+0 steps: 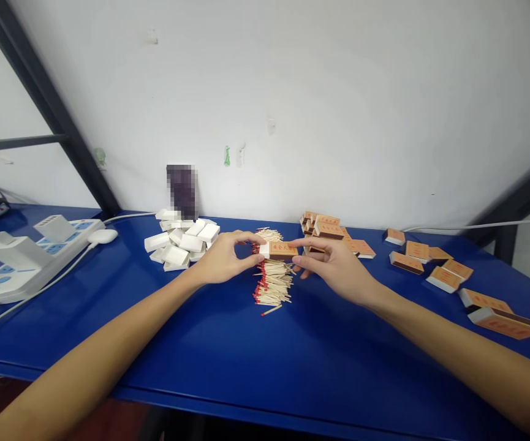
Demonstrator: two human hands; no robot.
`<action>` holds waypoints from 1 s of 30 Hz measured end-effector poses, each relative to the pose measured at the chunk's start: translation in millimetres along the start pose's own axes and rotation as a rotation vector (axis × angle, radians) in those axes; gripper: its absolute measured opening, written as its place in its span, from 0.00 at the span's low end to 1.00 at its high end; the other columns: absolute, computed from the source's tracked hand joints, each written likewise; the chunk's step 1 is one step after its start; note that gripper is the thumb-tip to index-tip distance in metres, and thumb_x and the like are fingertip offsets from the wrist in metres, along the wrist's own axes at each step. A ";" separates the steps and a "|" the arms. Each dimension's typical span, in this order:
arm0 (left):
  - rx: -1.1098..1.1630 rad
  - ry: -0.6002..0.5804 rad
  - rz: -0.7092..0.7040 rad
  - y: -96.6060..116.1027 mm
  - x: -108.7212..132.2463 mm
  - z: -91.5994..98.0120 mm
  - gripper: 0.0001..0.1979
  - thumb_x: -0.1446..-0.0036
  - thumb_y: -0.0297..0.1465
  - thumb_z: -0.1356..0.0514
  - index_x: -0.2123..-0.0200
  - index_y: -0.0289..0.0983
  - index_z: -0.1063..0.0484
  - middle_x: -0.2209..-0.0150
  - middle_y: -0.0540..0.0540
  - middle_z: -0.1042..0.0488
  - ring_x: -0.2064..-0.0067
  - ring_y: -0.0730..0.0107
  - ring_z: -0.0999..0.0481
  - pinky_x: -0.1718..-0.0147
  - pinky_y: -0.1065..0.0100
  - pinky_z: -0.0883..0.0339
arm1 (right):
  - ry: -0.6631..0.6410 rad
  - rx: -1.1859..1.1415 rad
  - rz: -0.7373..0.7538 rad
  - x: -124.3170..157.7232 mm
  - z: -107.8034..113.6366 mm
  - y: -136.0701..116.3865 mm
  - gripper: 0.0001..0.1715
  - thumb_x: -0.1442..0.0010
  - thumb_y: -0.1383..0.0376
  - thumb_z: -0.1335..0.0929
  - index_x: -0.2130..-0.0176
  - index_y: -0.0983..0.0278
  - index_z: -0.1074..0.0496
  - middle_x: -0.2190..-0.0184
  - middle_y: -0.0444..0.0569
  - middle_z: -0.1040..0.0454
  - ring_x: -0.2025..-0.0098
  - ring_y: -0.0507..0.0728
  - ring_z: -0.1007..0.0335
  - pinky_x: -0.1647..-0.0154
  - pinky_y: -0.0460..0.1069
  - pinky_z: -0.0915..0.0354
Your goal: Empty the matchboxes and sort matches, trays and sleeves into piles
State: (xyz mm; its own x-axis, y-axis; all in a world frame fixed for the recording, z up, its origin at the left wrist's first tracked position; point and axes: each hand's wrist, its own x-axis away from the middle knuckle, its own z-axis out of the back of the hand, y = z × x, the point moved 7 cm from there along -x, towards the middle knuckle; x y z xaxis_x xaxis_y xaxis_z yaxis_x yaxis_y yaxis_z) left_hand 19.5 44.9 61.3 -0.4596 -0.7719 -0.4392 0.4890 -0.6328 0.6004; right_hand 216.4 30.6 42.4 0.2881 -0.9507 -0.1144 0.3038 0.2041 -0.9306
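Between my two hands a matchbox [283,249] hangs above a heap of loose matches [274,283]. Its white inner tray sticks out of the orange sleeve on the left side. My left hand [225,256] pinches the tray's end between thumb and fingers. The sleeve's right end is gripped by the thumb and fingertips of my right hand [333,266]. The matches have red heads, mostly pointing left. Left of my left hand lies a pile of white matchbox trays [184,242]. Behind my right hand are stacked orange matchbox sleeves [326,226], partly hidden.
Several matchboxes [451,275] lie scattered on the right of the blue table [246,367]. A white power strip [30,263] with plugs and cables sits at the left. A dark, pixelated rectangle [182,190] leans on the wall. Black slanted bars flank both sides.
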 end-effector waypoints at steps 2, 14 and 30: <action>-0.033 0.004 -0.001 -1.9 1.0 -0.7 0.13 0.43 0.34 0.36 0.54 0.41 0.23 0.53 0.46 0.21 0.51 0.61 0.24 0.49 0.55 0.32 | 0.015 -0.023 -0.013 3.1 3.7 5.3 0.26 0.45 0.58 0.28 0.49 0.67 0.26 0.69 0.51 0.20 0.67 0.58 0.22 0.66 0.54 0.25; -0.053 0.018 -0.019 -9.3 2.6 -5.0 0.12 0.43 0.36 0.35 0.55 0.42 0.23 0.53 0.45 0.22 0.49 0.60 0.26 0.46 0.52 0.34 | 0.173 0.077 0.178 31.2 40.7 9.4 0.22 0.41 0.55 0.28 0.51 0.63 0.23 0.48 0.57 0.24 0.67 0.57 0.20 0.70 0.52 0.21; 0.097 0.144 0.052 -9.1 -1.0 3.4 0.15 0.42 0.41 0.36 0.54 0.41 0.23 0.52 0.45 0.21 0.50 0.60 0.25 0.48 0.56 0.34 | 0.837 0.375 0.087 34.4 182.9 25.9 0.19 0.45 0.55 0.29 0.57 0.63 0.26 0.69 0.49 0.23 0.66 0.59 0.24 0.65 0.52 0.29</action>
State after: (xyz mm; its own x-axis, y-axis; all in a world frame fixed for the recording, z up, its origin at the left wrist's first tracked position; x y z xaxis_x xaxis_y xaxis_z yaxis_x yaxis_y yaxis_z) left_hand 13.0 51.6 58.6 -0.3215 -0.8084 -0.4930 0.4321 -0.5886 0.6832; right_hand 400.2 45.9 78.0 -0.3826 -0.7574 -0.5291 0.6282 0.2067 -0.7501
